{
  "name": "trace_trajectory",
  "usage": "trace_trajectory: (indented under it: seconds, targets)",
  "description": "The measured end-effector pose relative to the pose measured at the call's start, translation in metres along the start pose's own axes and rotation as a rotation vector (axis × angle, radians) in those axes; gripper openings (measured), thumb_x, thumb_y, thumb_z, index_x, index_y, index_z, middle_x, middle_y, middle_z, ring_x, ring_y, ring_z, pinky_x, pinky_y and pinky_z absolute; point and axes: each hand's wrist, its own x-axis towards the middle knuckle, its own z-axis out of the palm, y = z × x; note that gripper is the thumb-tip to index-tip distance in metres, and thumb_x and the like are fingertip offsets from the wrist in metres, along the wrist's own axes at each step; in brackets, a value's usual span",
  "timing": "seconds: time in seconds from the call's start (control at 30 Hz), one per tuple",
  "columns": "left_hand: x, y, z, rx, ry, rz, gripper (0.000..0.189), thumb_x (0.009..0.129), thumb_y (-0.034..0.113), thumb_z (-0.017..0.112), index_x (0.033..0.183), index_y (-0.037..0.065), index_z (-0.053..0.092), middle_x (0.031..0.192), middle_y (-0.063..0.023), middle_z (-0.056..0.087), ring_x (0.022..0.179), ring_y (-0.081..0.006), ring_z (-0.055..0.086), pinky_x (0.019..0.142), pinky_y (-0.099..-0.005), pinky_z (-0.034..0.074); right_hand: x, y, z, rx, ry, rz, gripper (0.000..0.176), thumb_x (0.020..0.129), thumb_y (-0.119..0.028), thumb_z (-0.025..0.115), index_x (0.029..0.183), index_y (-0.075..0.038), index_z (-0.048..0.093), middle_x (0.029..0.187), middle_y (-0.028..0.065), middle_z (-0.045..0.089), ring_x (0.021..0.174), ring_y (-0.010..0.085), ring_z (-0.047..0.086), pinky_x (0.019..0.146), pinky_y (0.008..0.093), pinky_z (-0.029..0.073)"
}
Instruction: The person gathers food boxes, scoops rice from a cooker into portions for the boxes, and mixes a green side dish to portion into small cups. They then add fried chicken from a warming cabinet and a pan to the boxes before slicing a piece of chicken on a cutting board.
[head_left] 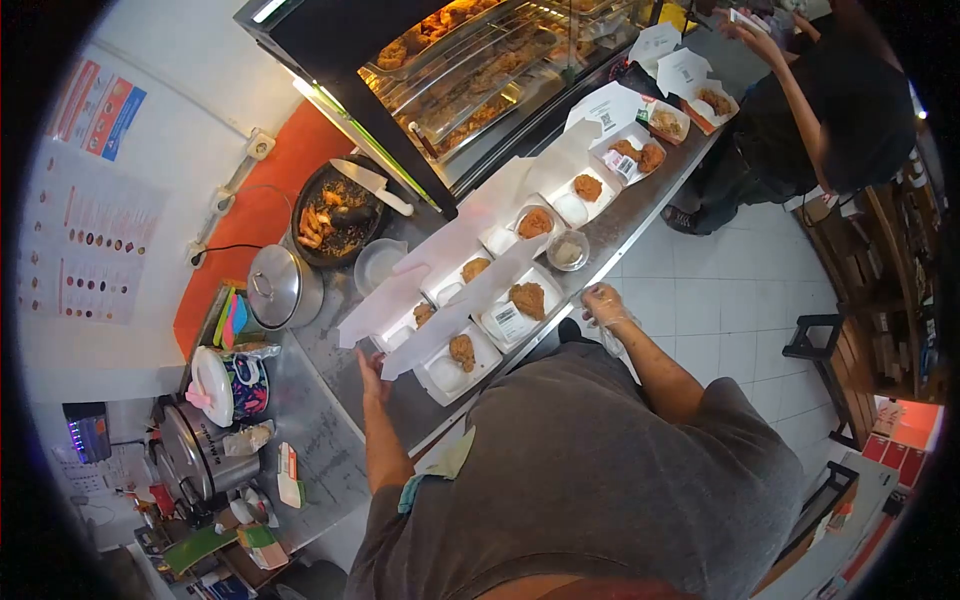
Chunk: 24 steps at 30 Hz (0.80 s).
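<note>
My left hand [373,378] is at the near left corner of the open food boxes, fingers apart, by the edge of a white lid [425,335]. The front box [440,385] beside it holds a piece of fried chicken [462,352] and a white round portion of what looks like rice. My right hand [603,303], in a clear plastic glove, is over the counter's edge with its fingers curled and nothing visible in them. Nearest to it are a small clear tub [568,251] and a box with a larger chicken piece [527,299].
More open boxes continue along the metal counter [340,365] beneath a glass display cabinet [480,90]. A black pan [325,245] of food has a knife [375,188] across it. Beside it stands a lidded pot [272,285]. Another person [830,110] stands at the far end.
</note>
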Motion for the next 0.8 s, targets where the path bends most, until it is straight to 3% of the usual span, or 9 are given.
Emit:
trace_trajectory:
  seconds: [0.1,0.2,0.3,0.4,0.43,0.5,0.67,0.8]
  targets:
    - [0.0,0.013,0.005,0.204,-0.012,-0.033,0.086,0.077,0.082,0.032,0.109,0.004,0.053,0.089,-0.0069,0.058,0.076,-0.0205,0.058,0.066,-0.0313,0.048,-0.005,-0.014,0.0,-0.047,-0.097,0.156,0.035,0.083,-0.028,0.058,0.107,-0.003,0.052,0.09,0.014,0.06,0.059,0.0234,0.064,0.046,0.0357,0.052]
    - [-0.018,0.025,0.037,0.079,-0.057,-0.04,0.084,0.076,0.083,0.03,0.1,0.006,0.056,0.086,-0.0072,0.059,0.076,-0.0195,0.058,0.066,-0.0323,0.048,-0.019,-0.027,0.004,0.14,-0.176,0.294,0.036,0.086,-0.03,0.055,0.11,-0.005,0.05,0.094,0.0139,0.06,0.063,0.0242,0.064,0.049,0.036,0.052]
    - [0.0,0.025,0.022,0.045,-0.146,-0.141,0.08,0.078,0.081,0.032,0.091,0.007,0.058,0.089,-0.0096,0.062,0.079,-0.0203,0.059,0.068,-0.0343,0.048,0.005,0.001,0.007,0.11,-0.007,0.146,0.035,0.088,-0.031,0.054,0.112,-0.005,0.049,0.093,0.0132,0.06,0.064,0.0239,0.064,0.049,0.0354,0.051]
    - [0.016,0.042,0.019,0.183,-0.193,-0.224,0.076,0.079,0.078,0.036,0.087,0.006,0.059,0.092,-0.0116,0.063,0.084,-0.0221,0.061,0.073,-0.0379,0.049,0.018,0.003,0.002,0.292,0.039,0.147,0.035,0.089,-0.031,0.052,0.114,-0.007,0.047,0.091,0.0121,0.06,0.063,0.023,0.062,0.05,0.0354,0.051]
    - [0.019,0.045,0.022,0.188,-0.199,-0.225,0.076,0.079,0.078,0.036,0.087,0.006,0.059,0.092,-0.0116,0.063,0.084,-0.0221,0.061,0.073,-0.0379,0.049,0.02,0.008,-0.001,0.316,0.023,0.043,0.033,0.09,-0.031,0.051,0.113,-0.008,0.046,0.089,0.0116,0.06,0.064,0.0219,0.061,0.053,0.0359,0.051]
    - [0.004,0.067,0.051,0.275,-0.269,-0.254,0.069,0.08,0.074,0.044,0.083,0.006,0.059,0.09,-0.0133,0.062,0.085,-0.0243,0.061,0.073,-0.0377,0.051,0.023,0.006,-0.002,0.341,0.044,0.044,0.033,0.09,-0.031,0.051,0.113,-0.008,0.045,0.088,0.0114,0.06,0.064,0.0216,0.061,0.053,0.0356,0.051]
    - [0.047,0.071,0.042,0.287,-0.398,-0.417,0.069,0.081,0.066,0.053,0.101,0.0,0.054,0.103,-0.0183,0.059,0.089,-0.0302,0.062,0.071,-0.0345,0.056,0.035,0.0,0.003,0.341,0.177,0.052,0.032,0.089,-0.029,0.051,0.113,-0.009,0.045,0.088,0.0106,0.061,0.064,0.0209,0.061,0.052,0.0336,0.049]
    - [0.045,0.078,0.056,0.296,-0.468,-0.449,0.078,0.081,0.065,0.053,0.117,-0.004,0.046,0.117,-0.0223,0.054,0.103,-0.0351,0.058,0.086,-0.0414,0.051,0.043,0.005,0.003,0.345,0.208,0.035,0.032,0.091,-0.031,0.051,0.114,-0.01,0.044,0.087,0.0088,0.061,0.06,0.0189,0.06,0.048,0.0321,0.047]
